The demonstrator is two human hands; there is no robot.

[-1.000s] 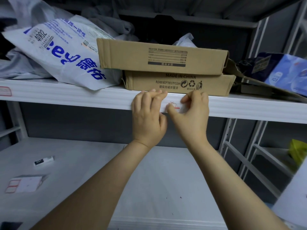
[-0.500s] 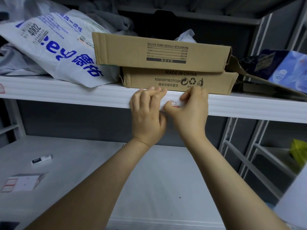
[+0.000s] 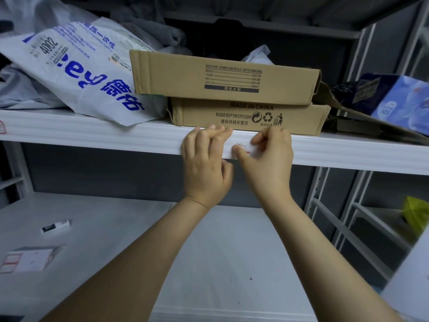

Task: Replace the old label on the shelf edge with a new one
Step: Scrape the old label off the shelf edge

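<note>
The small white label (image 3: pixel 244 148), marked in red, sits on the white shelf edge (image 3: pixel 92 133), half hidden between my hands. My right hand (image 3: pixel 270 159) pinches it with thumb and curled forefinger. My left hand (image 3: pixel 204 163) grips the edge just beside it. Two stacked cardboard boxes (image 3: pixel 232 89) stand directly behind, with a blue-lettered plastic bag (image 3: pixel 81 73) to their left.

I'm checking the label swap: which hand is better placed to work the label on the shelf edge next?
Right. The right hand has thumb and forefinger on the label, likely ready to work it. The left hand grips the shelf edge beside it, steadying.
</note>
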